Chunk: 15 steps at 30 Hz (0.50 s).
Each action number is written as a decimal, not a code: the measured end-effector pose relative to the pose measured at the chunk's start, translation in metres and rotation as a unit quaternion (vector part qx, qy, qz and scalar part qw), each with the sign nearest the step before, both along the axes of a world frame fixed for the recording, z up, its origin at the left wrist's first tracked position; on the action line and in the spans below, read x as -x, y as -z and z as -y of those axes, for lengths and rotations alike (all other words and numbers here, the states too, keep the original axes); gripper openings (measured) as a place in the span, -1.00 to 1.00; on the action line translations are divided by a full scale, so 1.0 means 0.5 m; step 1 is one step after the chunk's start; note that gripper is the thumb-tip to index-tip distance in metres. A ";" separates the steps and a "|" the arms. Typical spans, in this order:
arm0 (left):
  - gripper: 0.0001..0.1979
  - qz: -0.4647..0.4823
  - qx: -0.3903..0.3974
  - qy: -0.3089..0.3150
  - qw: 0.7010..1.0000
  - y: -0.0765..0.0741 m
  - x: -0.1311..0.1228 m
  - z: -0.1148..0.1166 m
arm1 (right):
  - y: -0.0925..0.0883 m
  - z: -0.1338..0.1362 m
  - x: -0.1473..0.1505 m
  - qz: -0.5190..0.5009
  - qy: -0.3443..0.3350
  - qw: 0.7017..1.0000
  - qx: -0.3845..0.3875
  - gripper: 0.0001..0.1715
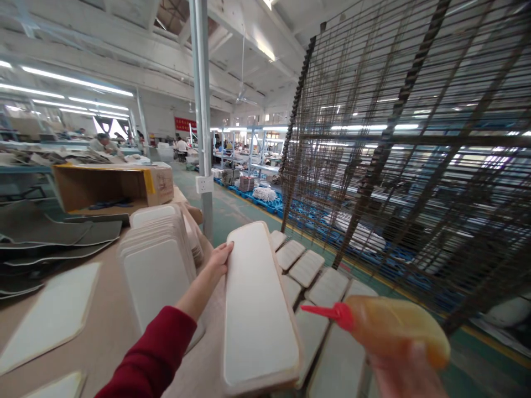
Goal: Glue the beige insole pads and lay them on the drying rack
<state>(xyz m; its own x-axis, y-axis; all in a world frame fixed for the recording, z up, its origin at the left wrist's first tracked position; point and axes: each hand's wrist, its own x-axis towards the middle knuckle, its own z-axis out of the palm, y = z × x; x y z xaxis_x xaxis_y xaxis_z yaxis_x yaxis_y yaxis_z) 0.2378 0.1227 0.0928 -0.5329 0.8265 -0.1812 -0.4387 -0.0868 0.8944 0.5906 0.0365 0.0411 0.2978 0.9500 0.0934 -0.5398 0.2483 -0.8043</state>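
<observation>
My left hand (pixel 222 258) grips the upper left edge of a long white panel with rounded corners (pixel 259 309), which is tilted up in front of me. A thin yellowish line runs along the panel's border. At the lower right, my right hand (pixel 404 367) is wrapped round a squeeze bottle (pixel 394 326) of amber liquid. Its red nozzle (pixel 327 312) points left toward the panel, apart from it. Left of my forearm stands a stack of similar white panels (pixel 153 271) on the brown work table (pixel 105 326).
More white panels (pixel 307 268) lie in rows beyond the held one. A tall wire rack (pixel 398 138) rises at the right. An open cardboard box (pixel 160 185) and dark grey sheets (pixel 50 237) lie at the left. A metal post (pixel 202 116) stands ahead; people work farther back.
</observation>
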 end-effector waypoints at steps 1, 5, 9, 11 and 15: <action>-0.93 -0.010 0.001 0.022 1.000 -0.006 -0.007 0.004 | -0.018 -0.014 -0.004 -0.031 0.007 1.000 0.000 -0.33; -0.82 -0.047 0.009 0.089 0.995 -0.029 -0.030 0.016 | -0.051 -0.045 -0.007 -0.021 -0.030 0.999 -0.036 -0.33; -0.67 -0.077 0.017 0.122 0.989 -0.043 -0.039 0.030 | -0.046 -0.048 -0.002 0.023 -0.081 0.994 -0.074 -0.40; -0.63 -0.088 0.017 0.132 0.987 -0.046 -0.039 0.038 | -0.045 -0.048 -0.001 0.042 -0.096 0.991 -0.085 -0.39; -0.60 -0.099 0.021 0.145 0.984 -0.047 -0.036 0.047 | -0.042 -0.048 -0.001 0.047 -0.104 0.991 -0.074 -0.38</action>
